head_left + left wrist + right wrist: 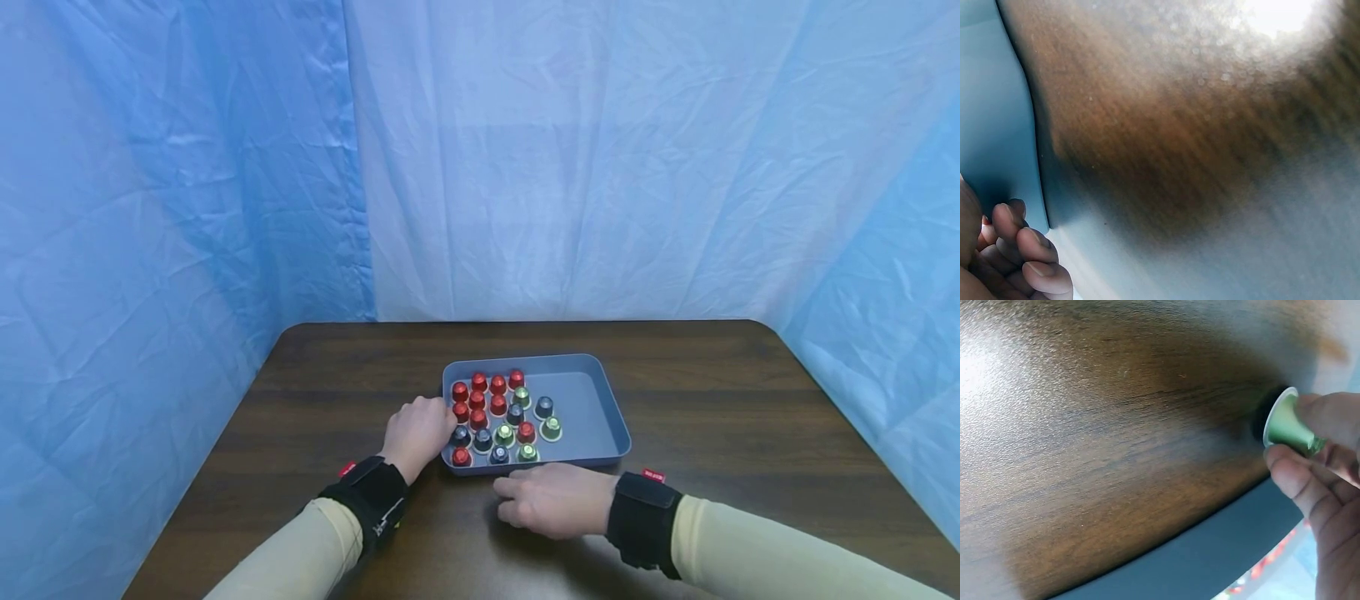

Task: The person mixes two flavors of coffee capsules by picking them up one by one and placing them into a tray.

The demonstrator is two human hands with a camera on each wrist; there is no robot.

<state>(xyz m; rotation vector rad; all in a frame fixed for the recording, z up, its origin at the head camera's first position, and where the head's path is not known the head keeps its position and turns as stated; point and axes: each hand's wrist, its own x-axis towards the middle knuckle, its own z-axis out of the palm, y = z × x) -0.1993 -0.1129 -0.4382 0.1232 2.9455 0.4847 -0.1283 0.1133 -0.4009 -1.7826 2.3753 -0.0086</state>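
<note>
A blue-grey tray (592,408) holds red, green and dark blue coffee capsules. At its left rim is my left hand (420,435), its fingertips close to a red capsule (461,412). In the left wrist view its fingers (1040,245) are curled in front of the tray wall (997,112). A sliver of red shows by them, but what they hold is hidden. My right hand (558,500) is over the table just in front of the tray. It pinches a green capsule (1288,425) between thumb and fingers, with the capsule's pale rim facing away from the palm.
The tray lies on a dark wooden table (697,400). Most capsules stand in its left and middle parts, with a green capsule (551,428) farthest right. Pale blue curtains (600,167) hang behind and at both sides of the table.
</note>
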